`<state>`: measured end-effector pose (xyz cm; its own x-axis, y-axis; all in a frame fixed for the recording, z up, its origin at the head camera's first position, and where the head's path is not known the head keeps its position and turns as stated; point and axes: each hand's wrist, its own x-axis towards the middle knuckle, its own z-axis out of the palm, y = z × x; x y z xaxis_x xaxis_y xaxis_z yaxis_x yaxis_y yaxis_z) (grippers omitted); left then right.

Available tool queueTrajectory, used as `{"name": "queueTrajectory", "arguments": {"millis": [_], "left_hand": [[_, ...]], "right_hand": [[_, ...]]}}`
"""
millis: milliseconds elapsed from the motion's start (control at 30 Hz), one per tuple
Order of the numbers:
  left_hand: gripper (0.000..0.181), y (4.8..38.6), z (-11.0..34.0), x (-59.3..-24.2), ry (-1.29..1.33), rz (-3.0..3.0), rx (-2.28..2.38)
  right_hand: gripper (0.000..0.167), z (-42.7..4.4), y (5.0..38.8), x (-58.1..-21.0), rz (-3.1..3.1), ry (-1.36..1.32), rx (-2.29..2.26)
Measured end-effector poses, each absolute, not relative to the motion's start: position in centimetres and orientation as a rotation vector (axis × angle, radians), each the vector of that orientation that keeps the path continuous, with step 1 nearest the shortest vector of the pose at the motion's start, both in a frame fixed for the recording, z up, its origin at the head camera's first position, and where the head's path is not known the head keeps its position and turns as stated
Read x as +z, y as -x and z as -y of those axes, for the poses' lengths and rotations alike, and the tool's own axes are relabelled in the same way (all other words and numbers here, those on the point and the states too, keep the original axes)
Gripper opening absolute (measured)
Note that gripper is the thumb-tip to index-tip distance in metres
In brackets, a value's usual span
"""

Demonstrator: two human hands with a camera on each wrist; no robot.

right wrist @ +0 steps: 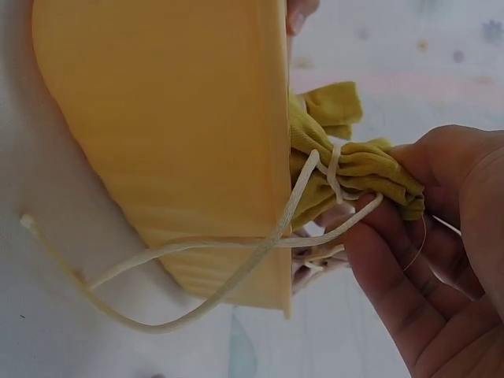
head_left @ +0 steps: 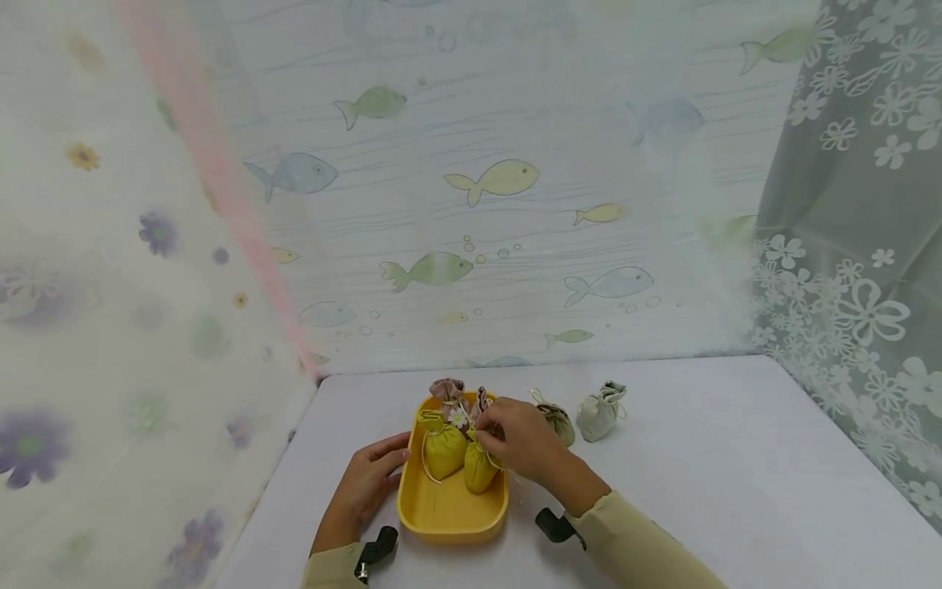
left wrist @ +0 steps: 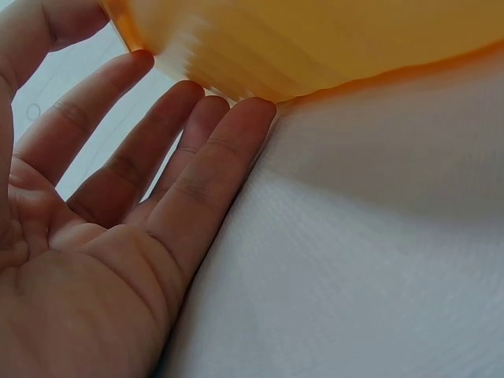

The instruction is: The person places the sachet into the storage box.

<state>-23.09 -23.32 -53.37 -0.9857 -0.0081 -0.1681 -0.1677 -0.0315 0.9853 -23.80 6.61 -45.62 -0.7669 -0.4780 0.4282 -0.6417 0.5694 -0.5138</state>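
A yellow tray (head_left: 452, 519) holds several small drawstring pouches. Two are yellow: one yellow pouch (head_left: 445, 451) sits left of centre, and a second yellow pouch (head_left: 480, 470) stands at the right side. My right hand (head_left: 518, 438) pinches the gathered neck of that second pouch; in the right wrist view its pale cord (right wrist: 220, 291) hangs down outside the tray wall. Behind them is a pinkish pouch (head_left: 447, 391) with a white flower, partly hidden. My left hand (head_left: 368, 483) rests its fairly straight fingertips (left wrist: 256, 114) against the tray's left side.
Right of the tray, on the white table (head_left: 706, 466), are an olive pouch (head_left: 557, 421), partly behind my right hand, and a pale grey-green pouch (head_left: 598, 417). A fish-patterned curtain (head_left: 515, 245) hangs behind the table, with a flowered one (head_left: 132, 327) at the left.
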Motion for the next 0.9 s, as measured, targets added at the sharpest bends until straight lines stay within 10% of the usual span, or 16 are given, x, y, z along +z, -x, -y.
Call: {"name": "queueTrajectory", "arguments": {"millis": [900], "left_hand": [[0.05,23.38,23.5,-53.93,0.184,-2.073,2.199]], "right_hand": [[0.03,-7.52,23.59,-46.24,2.496,-0.968,0.96]]}}
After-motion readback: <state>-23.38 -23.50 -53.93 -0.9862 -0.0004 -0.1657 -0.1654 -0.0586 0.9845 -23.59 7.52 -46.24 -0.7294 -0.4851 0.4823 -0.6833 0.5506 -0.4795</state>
